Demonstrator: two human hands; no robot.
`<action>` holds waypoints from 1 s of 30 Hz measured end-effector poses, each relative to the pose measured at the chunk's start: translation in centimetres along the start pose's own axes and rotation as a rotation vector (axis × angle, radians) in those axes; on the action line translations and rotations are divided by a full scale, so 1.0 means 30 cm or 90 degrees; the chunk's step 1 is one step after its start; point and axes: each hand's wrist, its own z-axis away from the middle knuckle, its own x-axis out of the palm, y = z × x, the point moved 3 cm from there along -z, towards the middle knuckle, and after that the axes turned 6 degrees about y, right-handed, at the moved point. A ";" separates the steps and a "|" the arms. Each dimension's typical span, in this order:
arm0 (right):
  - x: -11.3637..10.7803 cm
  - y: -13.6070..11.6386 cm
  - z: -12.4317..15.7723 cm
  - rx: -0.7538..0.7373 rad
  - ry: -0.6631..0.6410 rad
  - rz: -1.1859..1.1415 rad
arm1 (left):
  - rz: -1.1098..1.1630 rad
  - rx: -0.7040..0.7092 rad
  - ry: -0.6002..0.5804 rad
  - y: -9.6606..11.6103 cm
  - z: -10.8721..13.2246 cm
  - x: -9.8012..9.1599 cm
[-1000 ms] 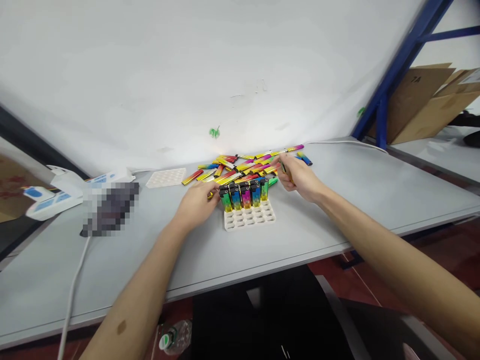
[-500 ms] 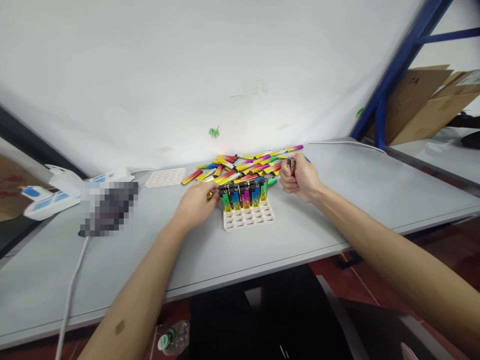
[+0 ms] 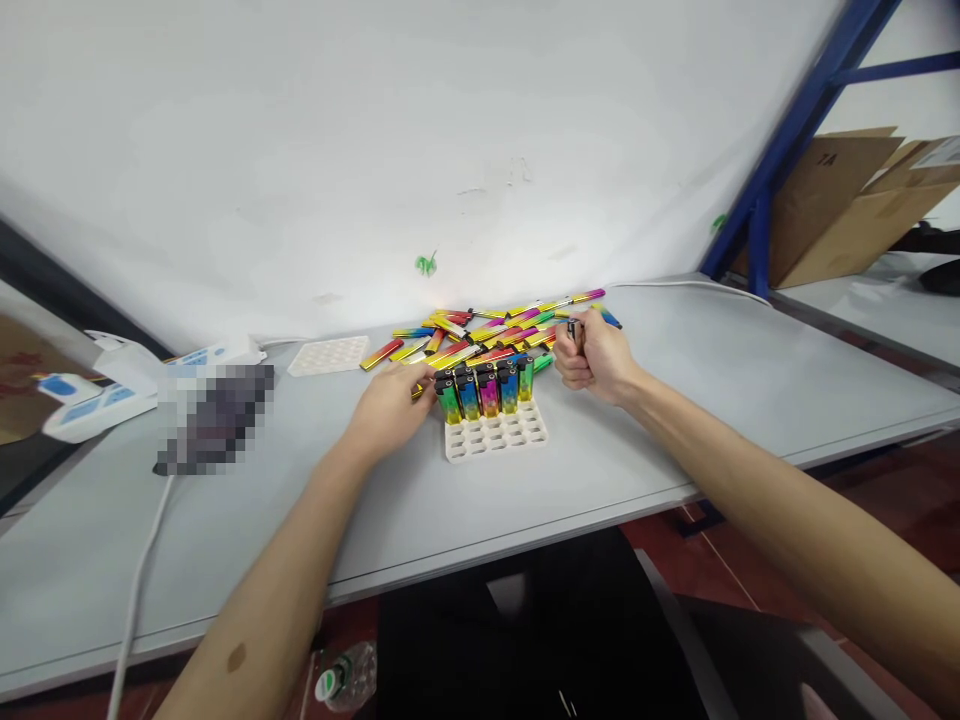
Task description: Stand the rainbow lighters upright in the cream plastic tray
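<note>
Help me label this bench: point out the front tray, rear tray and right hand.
Front tray (image 3: 496, 437): head view, bare holed part.
Rear tray (image 3: 328, 356): head view, top face.
Right hand (image 3: 600, 356): head view, near thumb base.

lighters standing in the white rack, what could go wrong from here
The left hand is right beside the upright lighters, so a nudge might tilt them or shift the white rack.

The right hand is closed around a lighter with its top showing near the thumb; a stray press could perhaps make a flame.

Loose lighters lie heaped close behind the rack, so some may get knocked aside.
</note>
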 end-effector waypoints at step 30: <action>-0.065 -0.057 0.014 -0.195 -0.098 0.180 | 0.011 -0.014 -0.011 0.008 0.001 -0.008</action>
